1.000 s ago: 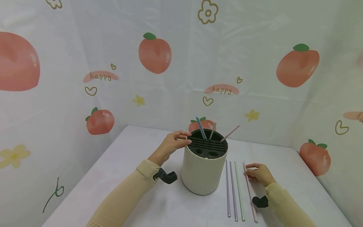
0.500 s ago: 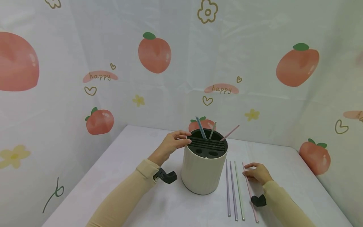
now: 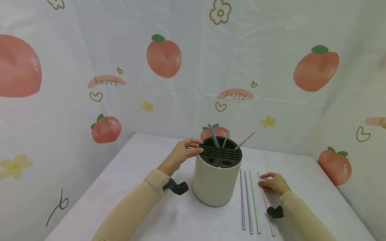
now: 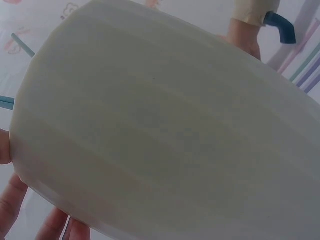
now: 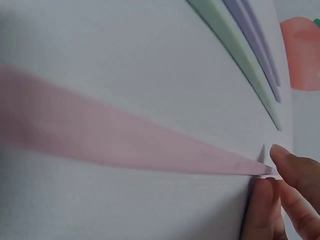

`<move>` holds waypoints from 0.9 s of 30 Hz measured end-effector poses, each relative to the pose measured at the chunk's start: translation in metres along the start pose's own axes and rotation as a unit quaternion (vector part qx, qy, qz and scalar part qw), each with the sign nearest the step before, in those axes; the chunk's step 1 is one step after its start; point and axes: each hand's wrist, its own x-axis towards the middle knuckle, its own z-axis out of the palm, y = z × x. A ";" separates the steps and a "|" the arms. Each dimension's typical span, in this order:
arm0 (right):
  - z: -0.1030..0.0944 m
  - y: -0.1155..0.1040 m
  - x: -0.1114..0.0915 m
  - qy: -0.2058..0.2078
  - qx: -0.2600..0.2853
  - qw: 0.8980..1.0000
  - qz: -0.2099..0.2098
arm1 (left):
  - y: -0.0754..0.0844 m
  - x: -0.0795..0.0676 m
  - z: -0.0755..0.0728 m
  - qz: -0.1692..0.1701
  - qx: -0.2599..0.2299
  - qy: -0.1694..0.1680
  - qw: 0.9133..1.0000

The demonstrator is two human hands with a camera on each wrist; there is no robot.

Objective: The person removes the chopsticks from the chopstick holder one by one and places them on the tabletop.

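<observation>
A cream utensil holder (image 3: 215, 184) with a black slotted insert (image 3: 219, 157) stands upright on the table. My left hand (image 3: 182, 153) holds it at the left side of its rim, and several fingers (image 4: 10, 202) show along the wall in the left wrist view. At the holder's right lies a pink chopstick (image 3: 265, 204), whose far part my right hand (image 3: 274, 183) pinches between thumb and fingers. Beside it lie a green chopstick (image 3: 254, 202) and two purple chopsticks, one of them (image 3: 242, 204) closest to the holder.
From the holder's back opening rise blue (image 3: 213, 135), pale green (image 3: 226, 138) and pink (image 3: 245, 140) sticks, leaning different ways. A white cloth printed with peaches (image 3: 164, 58) hangs behind the white table (image 3: 144, 147) and along its sides.
My right hand has shifted slightly left, and the pink chopstick's far end has moved slightly left with it. The left hand and the holder have stayed in place.
</observation>
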 end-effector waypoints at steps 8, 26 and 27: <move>-0.025 -0.030 -0.006 -0.054 0.064 0.994 -0.072 | -0.001 0.000 0.000 0.007 -0.004 -0.004 1.000; -0.007 -0.138 -0.048 -0.143 0.239 0.893 -0.353 | 0.000 -0.002 0.001 0.001 -0.003 0.003 1.000; -0.003 -0.139 -0.049 -0.143 0.239 0.890 -0.361 | 0.000 -0.002 0.001 0.001 -0.003 0.004 1.000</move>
